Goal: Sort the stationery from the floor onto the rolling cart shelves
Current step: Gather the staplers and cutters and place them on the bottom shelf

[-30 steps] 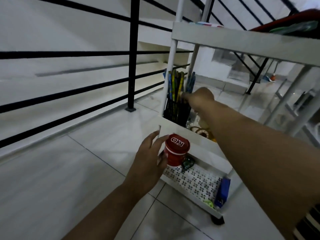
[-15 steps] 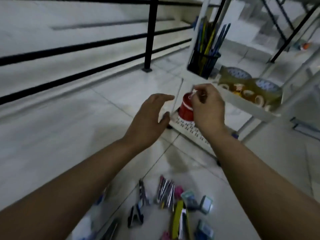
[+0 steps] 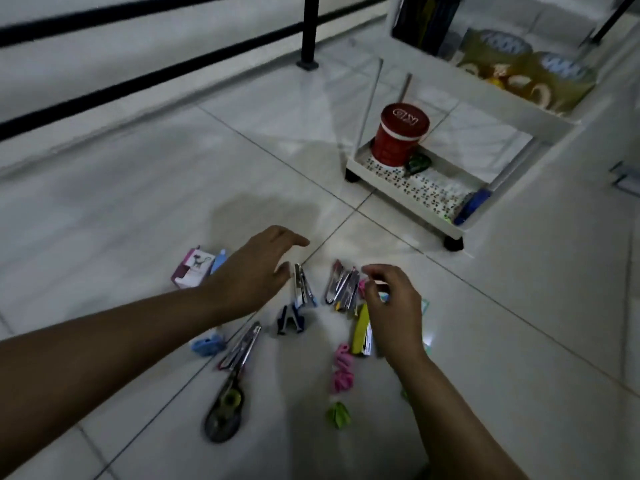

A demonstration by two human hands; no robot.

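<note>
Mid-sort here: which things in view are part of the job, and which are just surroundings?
Job:
- scissors, yellow stapler, pink clips, small box on the floor
- red tub on the cart's bottom shelf
- tape rolls on the shelf above

Surroundings:
- black railing
- floor tiles

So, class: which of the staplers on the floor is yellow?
The yellow stapler beside the right hand; the other staplers are silver.

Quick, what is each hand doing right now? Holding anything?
Left hand: open, fingers spread above the floor, holding nothing.
Right hand: fingers loosely curled over the pile, nothing visibly held.
</note>
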